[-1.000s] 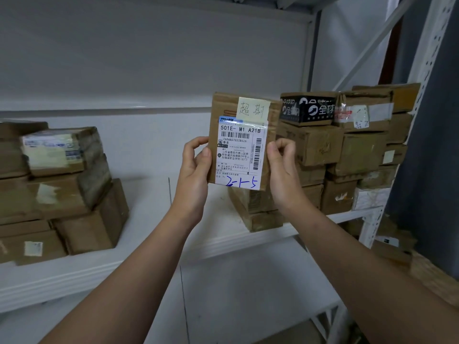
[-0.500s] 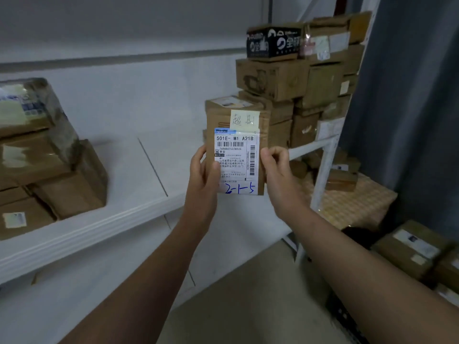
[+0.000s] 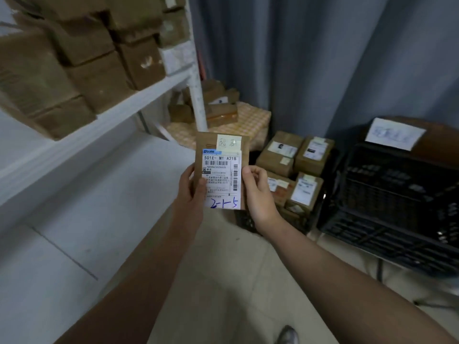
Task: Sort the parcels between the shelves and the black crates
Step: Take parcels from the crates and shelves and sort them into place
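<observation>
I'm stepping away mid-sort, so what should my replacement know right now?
Hands: the left hand and right hand both grip one small parcel in mid-air, its label marked 2-1-5 facing the camera.
Around: boxes are stacked on the shelf to the left. The black crate is lower right, with labelled parcels to its left.
Done: one parcel in hand.
Left: place it, then sort the rest.

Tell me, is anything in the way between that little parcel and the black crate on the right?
No. Nothing visible stands between the parcel, held in the left hand and right hand, and the black crate.
</observation>
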